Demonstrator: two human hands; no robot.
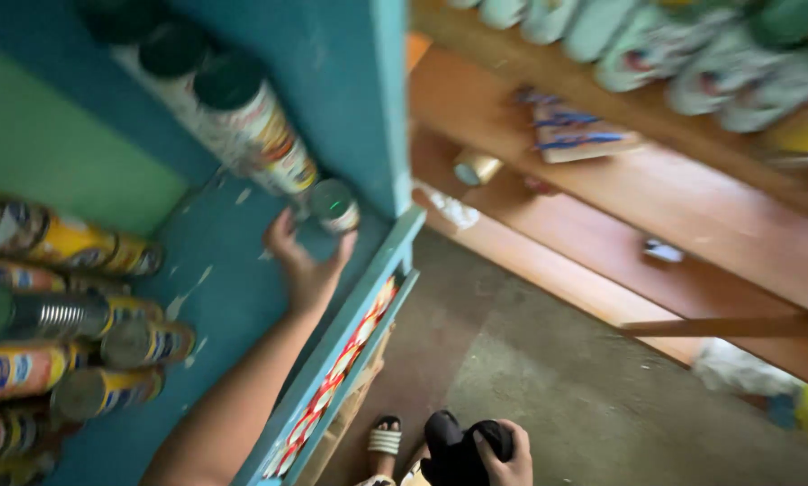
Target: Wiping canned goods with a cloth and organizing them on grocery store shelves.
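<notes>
My left hand (306,263) reaches onto a blue shelf (233,297), palm spread and fingers apart. A small tin with a green lid (334,205) sits right at its fingertips; whether the fingers touch it is unclear. Just behind the tin stand tall white cans with dark green lids (242,121). At the bottom edge my right hand (505,457) grips a black rounded object (453,450), held low over the floor.
Several yellow-labelled cans (80,315) fill the shelf's left side. The shelf's front edge (341,364) carries a red-and-white strip. To the right are wooden shelves (692,216) with a tape roll (474,166), a flat packet (575,135) and pale packets (692,49). A sandalled foot (384,441) stands on concrete floor (557,378).
</notes>
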